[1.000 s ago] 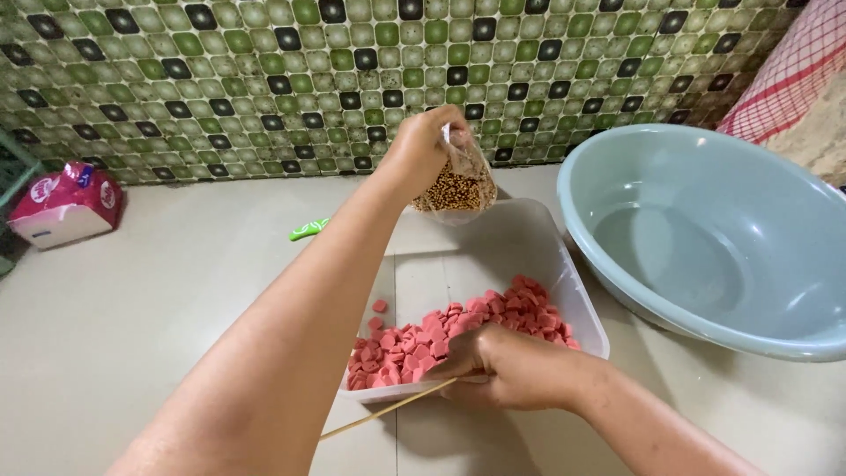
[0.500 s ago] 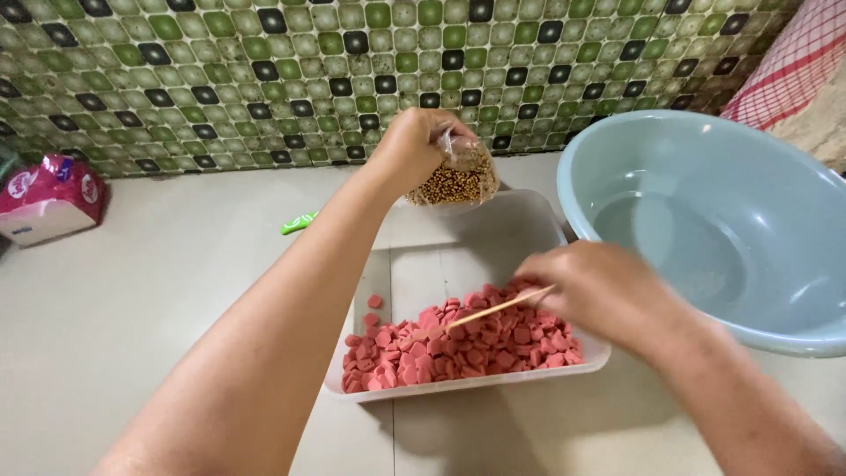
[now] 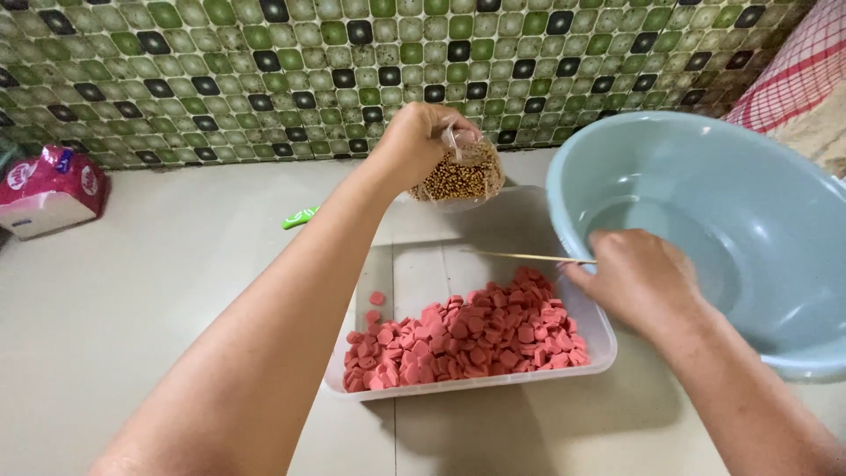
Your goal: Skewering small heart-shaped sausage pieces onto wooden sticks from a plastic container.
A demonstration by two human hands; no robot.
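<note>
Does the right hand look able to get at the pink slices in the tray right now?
Probably yes: the right hand hovers at the open tray's right edge, holding a thin stick, and nothing covers the pink slices.

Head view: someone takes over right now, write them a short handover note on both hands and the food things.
Left hand: raised at the tiled wall, fingers shut on a small clear bag of yellow-brown seeds, above the far end of the tray.
Right hand: holds a thin wooden skewer level over the tray, beside the pale blue basin.
Clear plastic tray: pink sliced rounds heaped at its near end, far end bare.
Done: slices in tray.
Left: seeds remain bagged; skewer bare.
</note>
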